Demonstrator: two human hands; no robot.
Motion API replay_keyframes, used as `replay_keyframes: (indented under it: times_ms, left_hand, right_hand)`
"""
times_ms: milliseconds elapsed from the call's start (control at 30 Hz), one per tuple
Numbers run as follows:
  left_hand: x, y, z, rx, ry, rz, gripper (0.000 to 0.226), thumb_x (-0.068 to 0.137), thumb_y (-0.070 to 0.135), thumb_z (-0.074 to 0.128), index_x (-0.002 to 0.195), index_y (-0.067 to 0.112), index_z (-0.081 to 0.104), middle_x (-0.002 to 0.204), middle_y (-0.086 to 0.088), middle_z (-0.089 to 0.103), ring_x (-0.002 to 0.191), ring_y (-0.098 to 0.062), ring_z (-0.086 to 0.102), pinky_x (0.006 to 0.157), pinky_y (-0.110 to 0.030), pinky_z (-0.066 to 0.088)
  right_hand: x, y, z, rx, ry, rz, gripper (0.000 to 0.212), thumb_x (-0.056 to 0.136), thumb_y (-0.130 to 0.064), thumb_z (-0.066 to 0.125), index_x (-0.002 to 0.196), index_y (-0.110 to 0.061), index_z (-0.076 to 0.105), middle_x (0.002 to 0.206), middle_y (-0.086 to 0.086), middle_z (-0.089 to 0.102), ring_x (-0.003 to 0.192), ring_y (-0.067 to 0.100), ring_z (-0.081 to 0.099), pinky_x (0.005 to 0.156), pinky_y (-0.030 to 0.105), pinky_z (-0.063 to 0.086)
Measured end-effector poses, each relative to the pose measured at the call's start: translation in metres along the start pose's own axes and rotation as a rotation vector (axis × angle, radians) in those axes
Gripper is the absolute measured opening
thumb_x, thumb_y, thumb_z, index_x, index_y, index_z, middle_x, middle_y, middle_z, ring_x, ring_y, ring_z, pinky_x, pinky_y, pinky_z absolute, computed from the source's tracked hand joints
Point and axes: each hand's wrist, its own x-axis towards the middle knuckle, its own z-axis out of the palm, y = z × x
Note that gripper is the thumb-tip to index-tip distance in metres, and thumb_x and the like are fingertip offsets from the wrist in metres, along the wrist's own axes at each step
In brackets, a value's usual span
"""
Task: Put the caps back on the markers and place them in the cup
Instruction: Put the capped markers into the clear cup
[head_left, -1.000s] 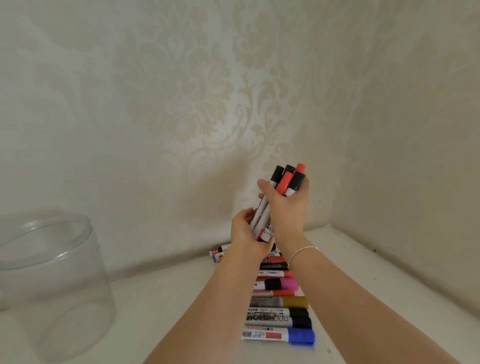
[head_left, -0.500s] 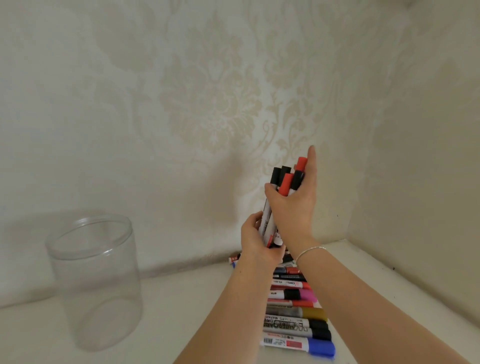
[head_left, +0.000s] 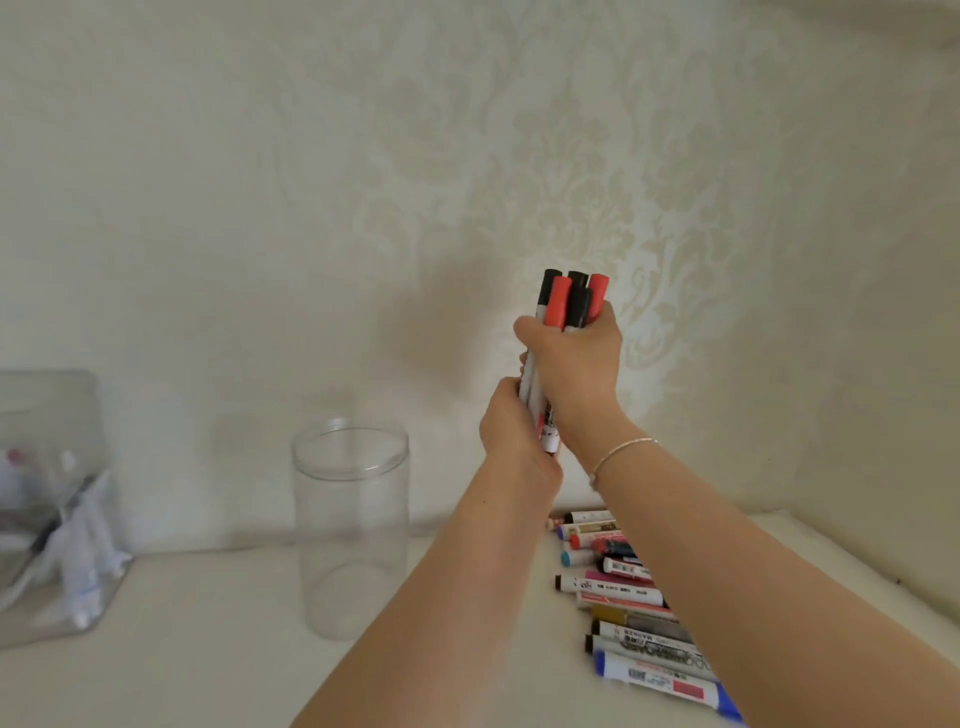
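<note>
Wrapping the capped marker bundle again, right-hand fingers, no longer outstretched; left hand gripping below.

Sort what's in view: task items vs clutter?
Job:
- bundle of capped markers, gripped by right hand and left hand
- clear cup, nothing in it
- markers lying on the table

Lying about:
- clear bag at far left

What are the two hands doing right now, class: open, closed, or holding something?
Left hand: closed round the lower end of the bundle of markers.
Right hand: closed round the same bundle, just below the caps.
</note>
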Motion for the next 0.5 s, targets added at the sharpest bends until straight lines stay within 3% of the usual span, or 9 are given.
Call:
replay_keyframes:
  times_ms: [133, 233, 333, 400, 433, 500]
  left_hand:
    - [-0.025, 0.048, -0.004, 0.298, 0.063, 0.264, 0.032, 0.094, 0.013, 0.042, 0.063, 0.014, 0.046, 0.053, 0.000, 0.047, 0.045, -0.012, 0.043, 0.043, -0.021, 0.034]
    - [-0.036, 0.081, -0.016, 0.682, 0.147, 0.642, 0.029, 0.099, 0.026, 0.041, 0.073, 0.016, 0.048, 0.071, 0.001, 0.052, 0.062, -0.015, 0.049, 0.053, -0.025, 0.040]
    - [-0.048, 0.114, -0.047, 0.879, 0.206, 0.962, 0.022, 0.100, 0.031, 0.040, 0.089, 0.018, 0.054, 0.094, 0.001, 0.060, 0.085, -0.010, 0.056, 0.070, -0.023, 0.041]
    - [-0.051, 0.131, -0.079, 0.926, 0.187, 0.939, 0.011, 0.096, 0.030, 0.047, 0.100, 0.024, 0.055, 0.113, 0.002, 0.056, 0.104, -0.004, 0.053, 0.076, -0.014, 0.036]
    - [-0.052, 0.137, -0.095, 0.929, 0.142, 0.866, 0.018, 0.090, 0.031, 0.053, 0.108, 0.028, 0.053, 0.122, 0.005, 0.052, 0.115, -0.004, 0.048, 0.081, -0.013, 0.034]
    - [-0.051, 0.144, -0.127, 0.944, -0.006, 0.659, 0.055, 0.071, 0.032, 0.060, 0.124, 0.034, 0.046, 0.138, 0.009, 0.041, 0.132, -0.005, 0.035, 0.094, -0.019, 0.030]
  right_hand:
    - [-0.014, -0.032, 0.030, 0.210, -0.006, 0.024, 0.029, 0.073, -0.006, 0.068, 0.094, -0.010, 0.048, 0.073, 0.007, 0.056, 0.050, 0.018, 0.058, 0.059, 0.038, 0.057]
    - [-0.023, -0.050, 0.055, 0.331, -0.031, 0.048, 0.026, 0.075, -0.004, 0.067, 0.093, -0.009, 0.049, 0.072, 0.008, 0.055, 0.047, 0.017, 0.057, 0.055, 0.034, 0.056]
    - [-0.037, -0.058, 0.081, 0.340, -0.084, 0.048, 0.025, 0.076, -0.005, 0.066, 0.091, -0.010, 0.047, 0.072, 0.006, 0.054, 0.049, 0.019, 0.057, 0.055, 0.033, 0.055]
    - [-0.045, -0.056, 0.098, 0.317, -0.121, 0.052, 0.026, 0.075, -0.006, 0.067, 0.091, -0.011, 0.047, 0.075, 0.006, 0.055, 0.052, 0.020, 0.058, 0.058, 0.035, 0.056]
    - [-0.048, -0.052, 0.105, 0.299, -0.134, 0.052, 0.026, 0.075, -0.006, 0.067, 0.091, -0.012, 0.047, 0.075, 0.006, 0.055, 0.052, 0.020, 0.058, 0.059, 0.037, 0.057]
    - [-0.053, -0.042, 0.117, 0.257, -0.149, 0.049, 0.027, 0.073, -0.007, 0.067, 0.087, -0.015, 0.046, 0.074, 0.006, 0.056, 0.055, 0.021, 0.058, 0.062, 0.042, 0.057]
